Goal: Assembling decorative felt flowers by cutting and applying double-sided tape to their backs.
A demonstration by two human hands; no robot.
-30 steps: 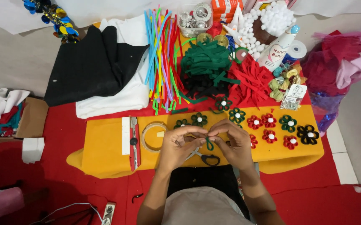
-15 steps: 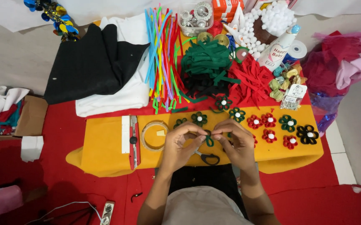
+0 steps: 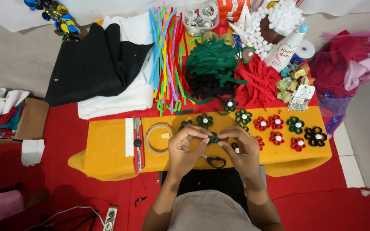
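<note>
My left hand and my right hand meet over the front of a yellow felt sheet. Between their fingertips they pinch a small dark green felt flower piece. Black-handled scissors lie on the yellow felt just below my hands. Finished felt flowers with white centres, green, red and black, lie to the right and behind my hands.
A tape roll and a red utility knife lie left of my hands. Behind are green felt strips, red strips, coloured pipe cleaners, black cloth, white pompoms and a glue bottle.
Both hands have lifted slightly away from me with the green piece, and the fingers have shifted on it. The scissors below them now show more.
</note>
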